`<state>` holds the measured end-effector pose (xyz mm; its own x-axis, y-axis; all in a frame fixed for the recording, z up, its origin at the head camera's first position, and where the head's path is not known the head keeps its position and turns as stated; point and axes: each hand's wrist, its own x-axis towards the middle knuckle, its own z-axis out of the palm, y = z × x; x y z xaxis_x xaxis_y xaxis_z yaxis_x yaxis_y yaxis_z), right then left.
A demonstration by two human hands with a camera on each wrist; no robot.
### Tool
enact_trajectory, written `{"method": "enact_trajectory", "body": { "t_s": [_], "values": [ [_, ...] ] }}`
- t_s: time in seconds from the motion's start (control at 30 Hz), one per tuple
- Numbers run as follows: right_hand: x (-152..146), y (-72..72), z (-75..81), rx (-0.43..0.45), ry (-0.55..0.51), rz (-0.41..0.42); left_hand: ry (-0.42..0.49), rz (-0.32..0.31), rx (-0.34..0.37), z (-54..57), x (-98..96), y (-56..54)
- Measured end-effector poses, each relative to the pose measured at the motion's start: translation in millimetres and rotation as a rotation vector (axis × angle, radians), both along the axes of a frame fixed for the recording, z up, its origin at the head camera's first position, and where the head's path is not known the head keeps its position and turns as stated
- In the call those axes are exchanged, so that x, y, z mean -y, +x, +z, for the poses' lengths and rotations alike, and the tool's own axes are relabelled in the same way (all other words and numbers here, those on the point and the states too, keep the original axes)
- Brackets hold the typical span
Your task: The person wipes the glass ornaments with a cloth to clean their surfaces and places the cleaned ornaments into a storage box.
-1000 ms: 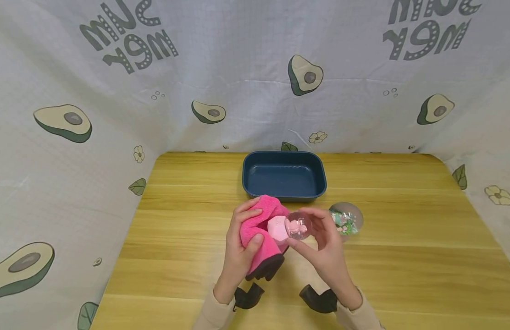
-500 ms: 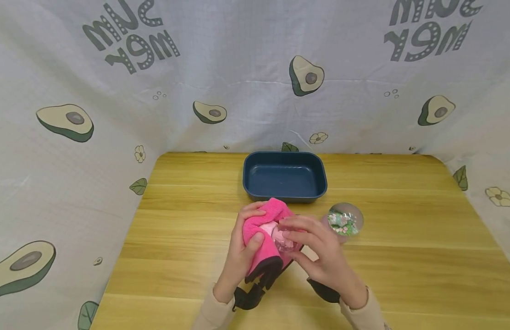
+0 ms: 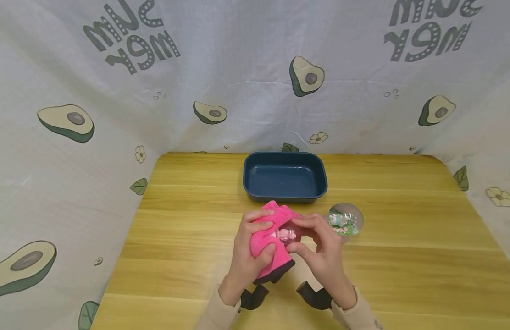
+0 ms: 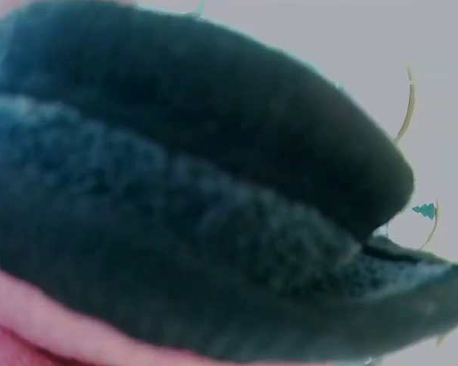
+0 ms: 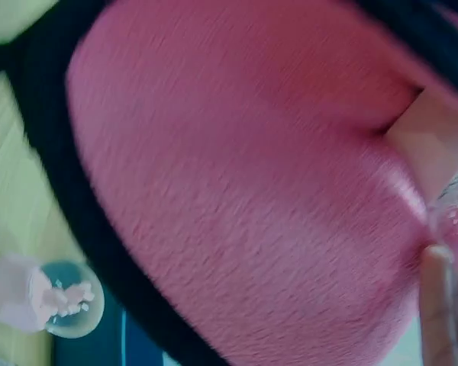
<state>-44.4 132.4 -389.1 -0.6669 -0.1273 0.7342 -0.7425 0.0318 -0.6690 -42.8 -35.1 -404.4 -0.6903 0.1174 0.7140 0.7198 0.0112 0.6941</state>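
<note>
1. Hanging behind everything, the pale backdrop point(image 3: 246, 68) carries avocado prints and dotted grey lettering.
2. The wooden tabletop point(image 3: 189, 238) spreads in front of it, beneath both hands.
3. The blue bin point(image 3: 284, 176) sits toward the tabletop's far edge, just beyond the cloth.
4. The pink cloth point(image 3: 259, 242), edged in black, is bunched around the pink snow globe. A second ago the globe's base stood in plain sight; now fabric covers most of it and rises beside the dome, so more of the globe probably touches cloth, and the work seems to reach further round it.
5. The left hand point(image 3: 246, 250) clamps the cloth, fingers on one side, thumb on the other.
6. The right hand point(image 3: 324, 252) closes thumb and forefinger on the dome; whether it also pinches the cloth's edge, I cannot tell.
7. The green-decorated globe point(image 3: 343, 222) rests on the tabletop just beside the right hand, unheld.
8. The pink snow globe point(image 3: 287, 235) lies between both hands, its dome and small pink figure showing.
</note>
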Motion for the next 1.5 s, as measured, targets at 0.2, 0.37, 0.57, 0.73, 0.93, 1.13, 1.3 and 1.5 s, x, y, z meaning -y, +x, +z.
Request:
{"method": "enact_trajectory", "body": {
  "t_s": [0.2,0.37,0.57,0.73,0.93,1.13,1.3,1.5],
  "values": [
    [5,-2.0,3.4,-0.142,0.131,-0.141,0.112,-0.015,0.109,2.0,0.4,2.3],
    [5,-5.0,8.9,-0.309,0.134,-0.067,0.195,-0.054,0.243,5.2,2.4,4.7],
    [6,-6.5,9.3,-0.366,0.105,-0.086,0.207,-0.078,0.250,8.2,2.8,3.6],
    [6,-5.9,2.5,-0.302,0.084,-0.156,0.131,-0.048,0.158,9.6,1.9,1.7],
    [3,-0.6,-3.7,-0.076,0.125,-0.219,0.021,0.002,0.049,8.3,1.4,1.0],
    [1,-1.2,-2.9,-0.072,0.134,-0.132,0.147,-0.051,0.200,7.6,0.3,2.5],
    [0,-3.8,3.1,-0.246,0.167,-0.047,0.234,-0.074,0.323,9.5,3.5,3.3],
    [4,-5.7,6.8,-0.328,0.123,-0.102,0.191,-0.085,0.271,11.6,4.0,3.6]
  ]
}}
